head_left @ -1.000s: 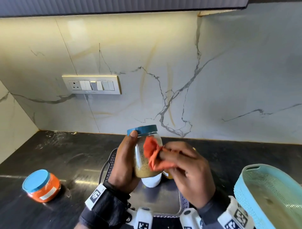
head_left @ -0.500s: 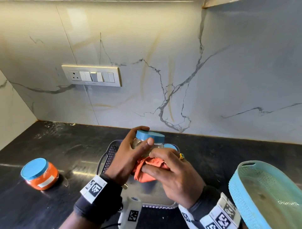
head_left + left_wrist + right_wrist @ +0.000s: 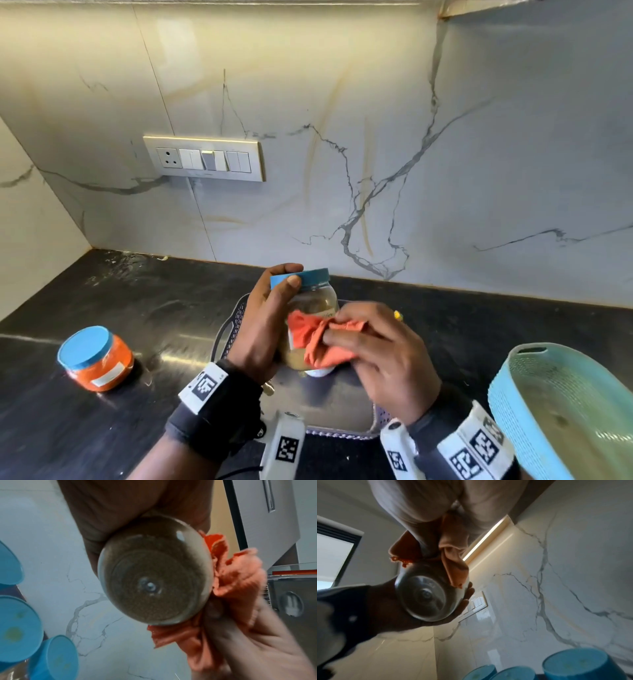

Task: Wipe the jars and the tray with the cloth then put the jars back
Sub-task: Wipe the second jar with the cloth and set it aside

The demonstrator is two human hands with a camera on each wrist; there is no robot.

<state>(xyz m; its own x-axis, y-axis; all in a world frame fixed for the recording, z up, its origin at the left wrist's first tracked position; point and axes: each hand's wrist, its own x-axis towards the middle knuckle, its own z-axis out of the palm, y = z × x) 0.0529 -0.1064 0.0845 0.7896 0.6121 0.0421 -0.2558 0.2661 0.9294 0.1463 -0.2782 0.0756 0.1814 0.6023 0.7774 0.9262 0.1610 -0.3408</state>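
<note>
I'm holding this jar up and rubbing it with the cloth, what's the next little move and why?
Probably turn the jar a bit in the left hand. The right hand presses the cloth on only one side of the glass, and the side under the left palm looks untouched.

Head view: from above, facing forward and down at the dark counter (image 3: 102,428) and marble wall (image 3: 445,171). Both wrist views: very close, from below, facing up at the jar (image 3: 154,574) base (image 3: 426,595) and cloth (image 3: 240,577). All three share jar, cloth and wall.
</note>
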